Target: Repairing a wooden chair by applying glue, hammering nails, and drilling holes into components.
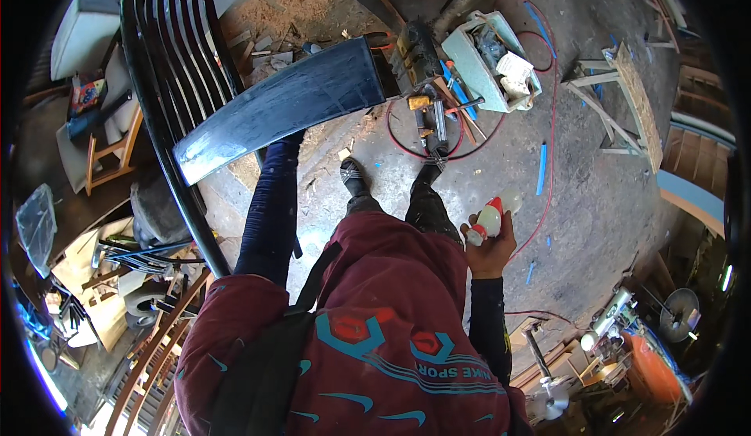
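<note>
A glossy black curved panel (285, 99) lies slanted across the view beside a black slatted bench (168, 29). My left arm in a dark sleeve (270, 201) reaches up to the panel's near edge. The panel hides my left hand, so its fingers and grip do not show. Out to the right, my right hand (494, 254) is closed around a whitish squeeze bottle (489, 221) with red parts. The bottle is tilted and held at some distance from the panel.
Ahead of my feet are a power tool (422, 115) and a looped red hose (554, 123). A pale bin (477, 60) of odds and ends stands beyond. Wooden trestles (618, 99) stand to the right. Sawdust and wood scraps (293, 5) cover part of the far floor.
</note>
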The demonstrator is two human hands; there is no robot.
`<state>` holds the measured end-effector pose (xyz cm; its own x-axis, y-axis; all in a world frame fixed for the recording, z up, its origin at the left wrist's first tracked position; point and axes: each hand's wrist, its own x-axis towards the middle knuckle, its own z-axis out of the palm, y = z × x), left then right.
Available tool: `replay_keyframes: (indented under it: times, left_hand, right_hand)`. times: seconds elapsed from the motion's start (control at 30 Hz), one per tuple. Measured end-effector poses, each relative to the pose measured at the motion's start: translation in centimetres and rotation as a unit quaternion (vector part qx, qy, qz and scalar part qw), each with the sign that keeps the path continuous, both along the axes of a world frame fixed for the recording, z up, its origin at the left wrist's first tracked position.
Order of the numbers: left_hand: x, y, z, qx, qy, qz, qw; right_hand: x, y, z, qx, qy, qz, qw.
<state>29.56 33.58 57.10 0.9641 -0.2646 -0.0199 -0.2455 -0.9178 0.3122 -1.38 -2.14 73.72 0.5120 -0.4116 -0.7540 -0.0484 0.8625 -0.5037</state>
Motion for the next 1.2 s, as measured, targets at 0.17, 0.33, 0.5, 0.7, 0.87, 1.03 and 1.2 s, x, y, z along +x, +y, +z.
replay_keyframes:
  times: [0.17,0.33,0.5,0.7,0.87,1.03,1.2]
  left_hand:
    - [-0.6,2.4,2.7,-0.085,0.064,0.043,0.993]
    - [-4.4,-3.4,10.7,-0.307,0.179,-0.018,0.934]
    - [-11.2,-8.0,22.5,-0.360,0.212,-0.092,0.904]
    - [-12.9,-7.4,31.2,-0.512,0.335,0.049,0.790]
    - [-14.8,-10.6,31.0,-0.561,0.284,0.179,0.757]
    - [-13.6,-12.4,28.2,-0.779,0.243,0.285,0.503]
    - [-10.6,-12.6,26.7,-0.821,0.192,0.324,0.429]
  right_hand:
    - [1.8,0.1,1.2,0.023,-0.091,0.011,0.995]
    - [7.3,-1.9,4.6,0.003,-0.300,0.033,0.953]
    - [16.3,-4.3,10.7,-0.012,-0.483,0.126,0.867]
    - [26.9,-6.8,16.7,-0.202,-0.536,0.159,0.804]
    - [30.9,-5.9,18.8,-0.070,-0.513,0.257,0.816]
    - [33.4,-4.3,18.5,-0.155,-0.390,0.425,0.802]
    - [34.8,-2.4,16.3,-0.204,-0.353,0.559,0.722]
